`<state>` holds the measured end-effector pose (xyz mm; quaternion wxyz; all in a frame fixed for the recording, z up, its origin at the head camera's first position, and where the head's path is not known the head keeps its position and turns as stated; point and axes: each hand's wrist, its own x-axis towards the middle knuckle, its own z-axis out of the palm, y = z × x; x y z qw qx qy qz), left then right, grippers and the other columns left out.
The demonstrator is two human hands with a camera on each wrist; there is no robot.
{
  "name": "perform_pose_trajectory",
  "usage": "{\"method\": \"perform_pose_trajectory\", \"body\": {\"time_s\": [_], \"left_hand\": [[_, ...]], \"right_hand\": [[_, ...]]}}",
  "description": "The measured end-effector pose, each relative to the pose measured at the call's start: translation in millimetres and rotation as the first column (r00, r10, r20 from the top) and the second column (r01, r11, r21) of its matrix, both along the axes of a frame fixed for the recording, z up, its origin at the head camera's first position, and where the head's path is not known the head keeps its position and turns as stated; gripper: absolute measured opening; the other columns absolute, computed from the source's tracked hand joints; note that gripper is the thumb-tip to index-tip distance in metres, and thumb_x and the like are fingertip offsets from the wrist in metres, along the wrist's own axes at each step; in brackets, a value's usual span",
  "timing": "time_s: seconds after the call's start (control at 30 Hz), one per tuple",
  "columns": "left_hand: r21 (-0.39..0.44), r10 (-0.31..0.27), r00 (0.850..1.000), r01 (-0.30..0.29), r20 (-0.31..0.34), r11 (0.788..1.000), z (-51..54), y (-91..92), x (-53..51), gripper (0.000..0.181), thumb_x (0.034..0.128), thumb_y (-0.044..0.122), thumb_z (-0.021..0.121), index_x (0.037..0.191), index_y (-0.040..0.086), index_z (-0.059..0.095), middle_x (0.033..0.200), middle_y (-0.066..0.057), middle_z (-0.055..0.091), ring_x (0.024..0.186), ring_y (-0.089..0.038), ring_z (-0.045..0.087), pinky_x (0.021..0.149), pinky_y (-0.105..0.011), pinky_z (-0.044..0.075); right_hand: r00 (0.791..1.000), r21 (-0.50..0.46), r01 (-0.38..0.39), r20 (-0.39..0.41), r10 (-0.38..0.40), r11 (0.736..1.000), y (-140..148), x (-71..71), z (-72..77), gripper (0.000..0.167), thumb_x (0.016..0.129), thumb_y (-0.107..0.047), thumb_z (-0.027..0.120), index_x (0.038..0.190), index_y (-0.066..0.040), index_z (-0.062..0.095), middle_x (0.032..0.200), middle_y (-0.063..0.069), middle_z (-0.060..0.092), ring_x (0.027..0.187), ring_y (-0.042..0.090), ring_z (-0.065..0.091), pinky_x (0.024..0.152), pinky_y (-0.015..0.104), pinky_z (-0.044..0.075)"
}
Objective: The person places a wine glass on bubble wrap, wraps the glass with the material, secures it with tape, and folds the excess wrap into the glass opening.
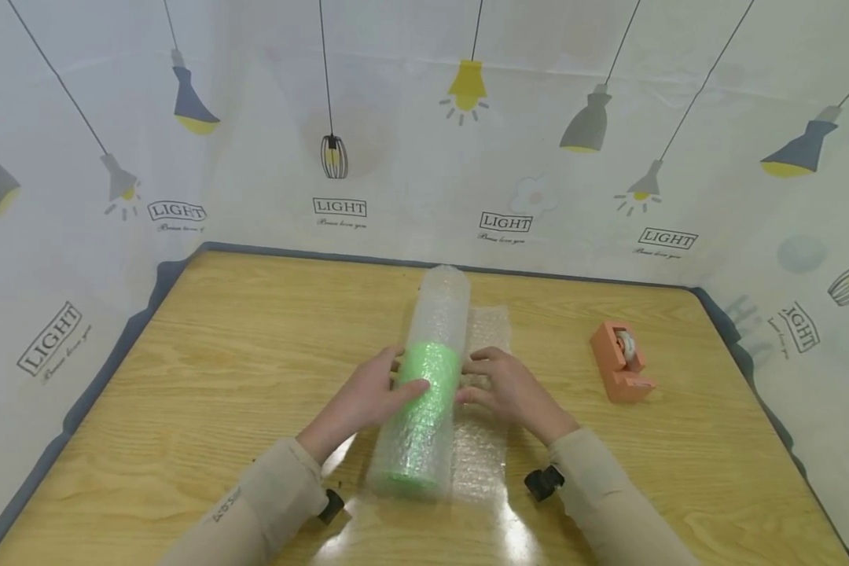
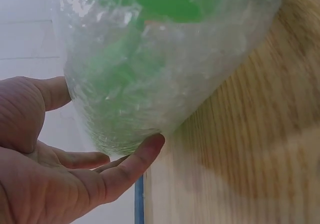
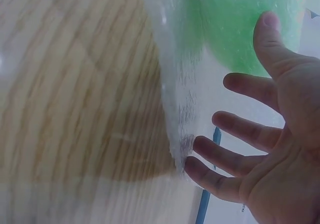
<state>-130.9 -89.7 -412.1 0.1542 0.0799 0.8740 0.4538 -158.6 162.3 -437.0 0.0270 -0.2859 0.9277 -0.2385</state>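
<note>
A bright green cylinder-like object (image 1: pixel 428 379) lies inside a long roll of clear bubble wrap (image 1: pixel 444 306) on the table. Its exact kind is hidden by the wrap. My left hand (image 1: pixel 376 390) is at the roll's left side, thumb on top and fingers low against the wrap; the left wrist view shows the fingertips (image 2: pixel 156 141) touching near the tabletop. On the other side, my right hand (image 1: pixel 512 391) is spread beside the roll, its fingers fairly straight. In the right wrist view, the lower fingertips (image 3: pixel 192 163) meet the wrap's edge, while the thumb stands out over it.
A flat strip of bubble wrap (image 1: pixel 483 464) extends from under the roll to the right. An orange tape dispenser (image 1: pixel 619 363) with a tape roll stands on the right of the wooden table (image 1: pixel 269 314). A lamp-printed cloth (image 1: pixel 410 94) surrounds the table's back and sides.
</note>
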Motion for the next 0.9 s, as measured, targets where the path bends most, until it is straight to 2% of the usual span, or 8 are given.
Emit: {"method": "perform_pose_trajectory", "body": {"time_s": [0.33,0.67,0.9], "left_hand": [[-0.029,0.009,0.999,-0.011,-0.045,1.0,2.5,-0.9,3.1,0.074,0.0992,0.038,0.069,0.153,-0.004,0.04,0.145,-0.026,0.055,0.129,-0.042,0.058,0.102,-0.056,0.054],[-0.057,-0.021,0.998,0.017,-0.06,0.998,4.7,-2.8,3.4,0.076,0.0997,0.039,0.068,0.154,-0.004,0.038,0.146,-0.026,0.055,0.129,-0.042,0.058,0.103,-0.056,0.053],[-0.085,-0.015,0.998,0.01,-0.058,0.996,5.5,-0.9,3.6,0.078,0.0989,0.04,0.069,0.155,-0.004,0.038,0.148,-0.026,0.053,0.131,-0.042,0.057,0.106,-0.058,0.05]], "right_hand": [[1.0,-0.001,-0.018,0.002,0.018,1.0,-6.0,-2.2,-3.0,0.052,0.086,-0.035,0.079,0.127,-0.003,0.072,0.133,0.027,0.064,0.123,0.044,0.06,0.104,0.06,0.05],[0.997,-0.023,-0.053,0.052,0.055,0.998,-6.3,-4.2,0.6,0.051,0.085,-0.033,0.082,0.127,-0.006,0.073,0.135,0.023,0.065,0.129,0.045,0.056,0.106,0.063,0.047],[0.997,0.016,-0.065,0.05,0.064,0.998,-6.6,-3.7,2.7,0.05,0.084,-0.034,0.083,0.123,-0.004,0.074,0.136,0.026,0.064,0.13,0.047,0.055,0.107,0.064,0.046]]}}
